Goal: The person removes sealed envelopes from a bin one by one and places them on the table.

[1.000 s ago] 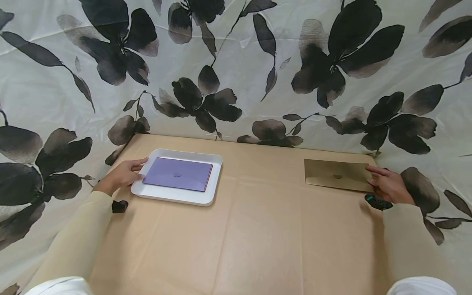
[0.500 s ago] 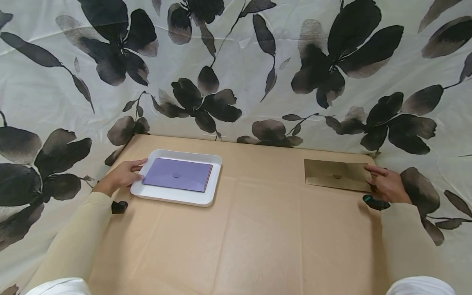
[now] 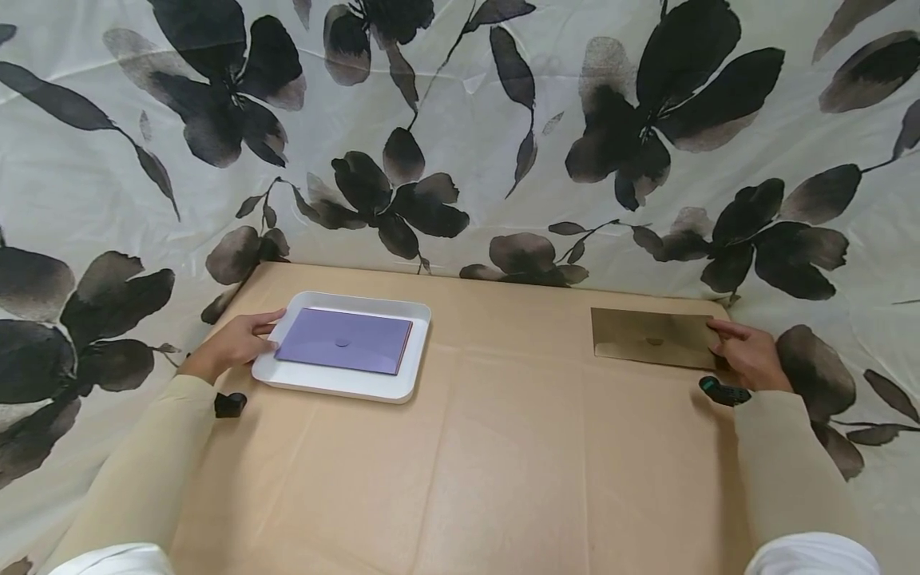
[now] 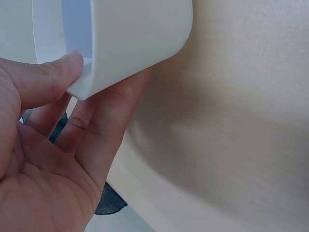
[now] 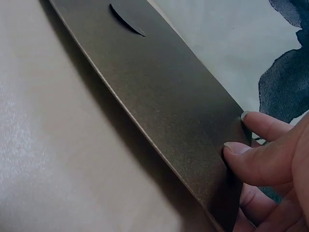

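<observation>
At the left of the table, my left hand point(image 3: 233, 347) grips the short side of a white tray point(image 3: 421, 351). Seen from the left wrist, the thumb point(image 4: 67, 72) lies over the tray's rim and fingers reach under its base. A purple envelope point(image 3: 345, 339) lies flat in the tray, with a thin reddish edge showing along its right side. Far to the right, my right hand point(image 3: 751, 359) pinches the right end of a gold-brown envelope point(image 3: 647, 335). The right wrist view shows the thumb on top of this envelope point(image 5: 154, 96), which has a curved slit; some fingers are hidden beneath.
Both items are on a light tan table point(image 3: 503, 447) with faint creases. Behind and at the sides is white cloth point(image 3: 503, 200) with large dark flowers. A dark wrist device point(image 3: 230, 405) sits on the left wrist, another device point(image 3: 722, 391) on the right.
My right hand and wrist have shifted slightly left at the end of the gold-brown envelope. The tray, the purple envelope and my left hand look nearly unchanged.
</observation>
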Tool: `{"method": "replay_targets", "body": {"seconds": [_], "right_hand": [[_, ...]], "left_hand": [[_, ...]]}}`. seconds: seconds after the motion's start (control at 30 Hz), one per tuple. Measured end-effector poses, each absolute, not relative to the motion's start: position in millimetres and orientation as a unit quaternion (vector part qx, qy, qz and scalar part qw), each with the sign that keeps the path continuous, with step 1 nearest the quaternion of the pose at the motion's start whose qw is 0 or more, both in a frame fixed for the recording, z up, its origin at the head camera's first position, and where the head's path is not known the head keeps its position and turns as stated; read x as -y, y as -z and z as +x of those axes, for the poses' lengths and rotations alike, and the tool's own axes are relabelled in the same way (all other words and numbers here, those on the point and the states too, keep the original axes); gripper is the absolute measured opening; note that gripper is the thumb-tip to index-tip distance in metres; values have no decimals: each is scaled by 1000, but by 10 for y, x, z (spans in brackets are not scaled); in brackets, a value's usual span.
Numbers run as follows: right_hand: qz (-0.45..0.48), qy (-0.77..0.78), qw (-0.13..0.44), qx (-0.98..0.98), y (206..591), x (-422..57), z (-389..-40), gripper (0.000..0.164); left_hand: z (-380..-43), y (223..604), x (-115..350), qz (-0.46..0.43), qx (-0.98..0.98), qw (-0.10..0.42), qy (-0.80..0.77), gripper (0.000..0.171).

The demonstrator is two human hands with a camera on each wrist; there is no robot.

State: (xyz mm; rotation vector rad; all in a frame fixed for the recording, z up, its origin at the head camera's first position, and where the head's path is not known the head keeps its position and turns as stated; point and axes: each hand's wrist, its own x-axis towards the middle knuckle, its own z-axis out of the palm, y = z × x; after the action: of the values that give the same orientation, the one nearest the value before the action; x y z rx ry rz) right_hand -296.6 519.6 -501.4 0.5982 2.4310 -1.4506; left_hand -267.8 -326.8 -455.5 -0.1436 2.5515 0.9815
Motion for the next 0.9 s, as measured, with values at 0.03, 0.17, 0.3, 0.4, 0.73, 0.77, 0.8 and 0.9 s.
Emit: {"method": "replay_targets", "body": {"seconds": [0.03,0.17,0.3,0.4,0.73,0.77,0.8,0.9], "right_hand": [[208,498,119,-834,5014,-5185,-2973,68],[216,507,109,-827,5007,-5157,-2985,68],[228,501,93,-830,5010,-5135,-2993,67],[238,492,80,-834,5024,-5118,-3024,66],[239,480,67,-841,5019,-5091,-3088,67],[239,482,67,-841,5017,-5088,-3092,67],[239,484,67,-839,5015,-5086,-3096,67],[239,491,64,-835,5013,-5083,-3101,68]], "left_hand": [[-2679,4557,3274,-51,-913,200,-351,77],[-2684,4546,3275,-50,-915,200,-348,78],[-2690,4530,3266,-48,-916,199,-345,78],[-2685,4526,3265,-45,-916,199,-346,78],[-2693,4544,3286,-44,-912,204,-354,78],[-2693,4547,3288,-43,-912,204,-354,78],[-2693,4548,3288,-42,-912,203,-354,78],[-2698,4558,3292,-41,-911,205,-354,78]]}}
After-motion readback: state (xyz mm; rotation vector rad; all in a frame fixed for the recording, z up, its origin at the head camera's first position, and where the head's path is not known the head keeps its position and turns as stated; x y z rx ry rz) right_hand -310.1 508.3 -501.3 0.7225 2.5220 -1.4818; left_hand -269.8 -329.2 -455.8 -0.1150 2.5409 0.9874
